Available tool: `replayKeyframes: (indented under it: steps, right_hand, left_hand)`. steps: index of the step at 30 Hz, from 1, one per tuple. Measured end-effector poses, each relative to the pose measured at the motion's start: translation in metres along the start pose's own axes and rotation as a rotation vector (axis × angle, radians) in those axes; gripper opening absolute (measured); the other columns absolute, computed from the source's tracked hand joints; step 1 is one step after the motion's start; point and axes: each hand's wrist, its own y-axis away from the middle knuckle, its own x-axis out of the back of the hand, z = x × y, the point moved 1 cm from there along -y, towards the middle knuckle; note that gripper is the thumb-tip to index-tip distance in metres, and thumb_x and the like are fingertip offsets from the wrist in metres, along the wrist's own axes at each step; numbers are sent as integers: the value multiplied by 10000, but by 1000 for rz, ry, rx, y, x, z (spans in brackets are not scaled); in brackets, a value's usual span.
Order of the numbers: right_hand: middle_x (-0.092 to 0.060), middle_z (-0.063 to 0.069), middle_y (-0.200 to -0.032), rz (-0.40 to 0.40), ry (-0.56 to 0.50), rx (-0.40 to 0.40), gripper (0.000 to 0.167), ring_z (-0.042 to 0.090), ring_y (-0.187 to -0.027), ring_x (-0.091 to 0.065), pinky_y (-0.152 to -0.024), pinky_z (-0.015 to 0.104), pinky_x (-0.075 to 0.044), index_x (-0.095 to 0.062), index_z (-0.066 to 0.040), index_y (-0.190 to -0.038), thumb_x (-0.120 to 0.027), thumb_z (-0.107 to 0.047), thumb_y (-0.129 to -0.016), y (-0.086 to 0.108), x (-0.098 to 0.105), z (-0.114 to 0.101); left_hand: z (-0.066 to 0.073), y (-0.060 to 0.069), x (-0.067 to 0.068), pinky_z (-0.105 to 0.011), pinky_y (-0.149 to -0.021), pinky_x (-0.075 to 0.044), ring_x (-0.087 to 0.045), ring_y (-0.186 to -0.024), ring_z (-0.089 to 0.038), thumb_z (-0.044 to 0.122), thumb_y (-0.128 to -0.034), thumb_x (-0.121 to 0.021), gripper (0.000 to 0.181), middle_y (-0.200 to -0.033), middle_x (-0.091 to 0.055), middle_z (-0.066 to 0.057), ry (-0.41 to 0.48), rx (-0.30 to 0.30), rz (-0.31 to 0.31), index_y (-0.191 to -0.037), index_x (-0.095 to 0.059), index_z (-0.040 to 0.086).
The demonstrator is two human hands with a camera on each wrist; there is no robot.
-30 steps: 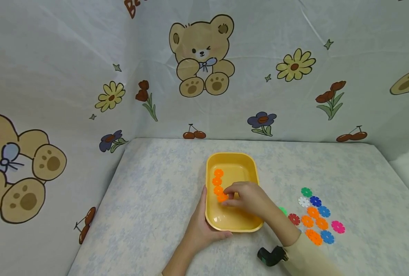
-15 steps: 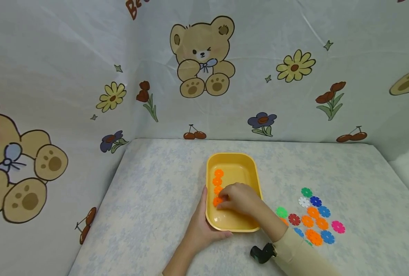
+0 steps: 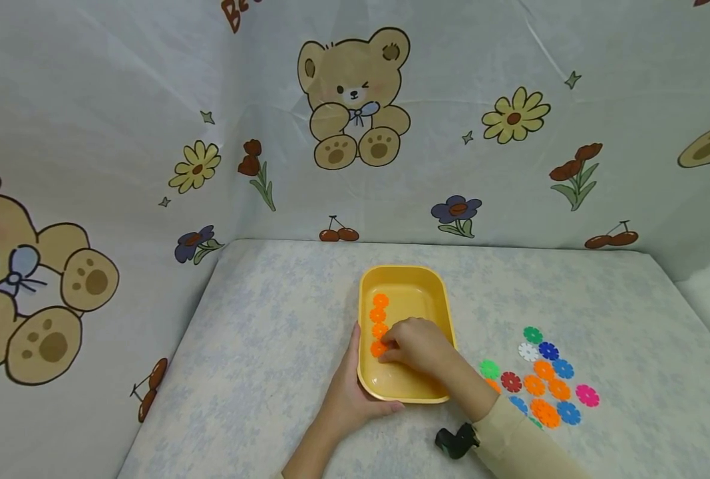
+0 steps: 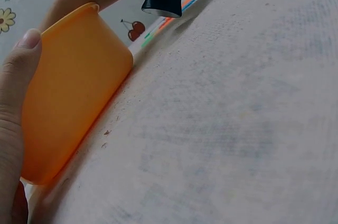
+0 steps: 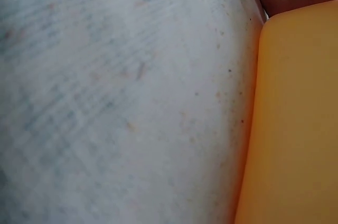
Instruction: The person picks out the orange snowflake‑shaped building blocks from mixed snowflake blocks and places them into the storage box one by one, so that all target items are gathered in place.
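A yellow tray (image 3: 417, 293) lies on the table, its outer wall (image 4: 79, 81) orange-toned in the left wrist view. The left hand (image 3: 350, 392) grips its near-left corner, fingers along the left side and thumb (image 4: 24, 65) against the near wall. Inside, along the left, orange notched discs (image 3: 378, 315) form a column. Over the tray, the right hand (image 3: 420, 346) pinches the nearest orange disc (image 3: 378, 349) between thumb and fingers, hiding part of it. The right wrist view has the tray's wall (image 5: 301, 118) but not the right hand's fingers.
To the right of the tray lie loose discs: orange (image 3: 545, 412), red (image 3: 511, 381), pink (image 3: 587, 395), white (image 3: 528, 351), blue and green. A black wrist device (image 3: 455, 441) hangs at the right sleeve. A printed cloth (image 3: 355, 199) stands behind the table.
The right hand has shifted left with the nearest orange disc, which has moved left to the lower end of the column. The left hand keeps its grip on the tray.
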Motion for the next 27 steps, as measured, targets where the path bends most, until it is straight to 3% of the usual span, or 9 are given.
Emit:
replayKeyframes:
  steps: [4, 11, 19, 27]
  right_hand:
    - [-554, -151, -621, -14, -2, 5, 224, 46, -566, -440, -583, 225, -390, -714, -207, -712, -843, -383, -764, 1, 1, 0]
    - [-584, -167, -641, -21, -26, -12, 202, 21, -573, -470, -580, 208, -420, -747, -203, -748, -846, -379, -762, 3, 1, 0]
    - [-544, -154, -606, 10, -6, -9, 229, 56, -556, -426, -556, 218, -370, -702, -218, -687, -836, -385, -768, 1, -2, 1]
    - [-579, -146, -639, 17, -11, 0, 215, 52, -570, -457, -573, 218, -402, -712, -211, -719, -838, -377, -768, 1, 1, 1]
  left_hand:
    - [-1, 0, -1, -449, -1204, -291, -228, -1513, -132, 450, -636, -929, 1366, -1671, -100, 87, 9, -6, -3, -1581, 56, 388]
    - [-2, -1, -1, -449, -1206, -288, -229, -1507, -104, 463, -628, -930, 1367, -1662, -101, 124, 14, 5, -6, -1578, 51, 403]
    - [-2, -1, -1, -449, -1207, -284, -215, -1509, -106, 447, -626, -934, 1387, -1663, -92, 110, 11, -4, -4, -1606, 35, 289]
    - [-2, -1, -1, -416, -1212, -278, -212, -1509, -96, 441, -626, -936, 1385, -1664, -86, 116, 25, -4, -6, -1600, 41, 321]
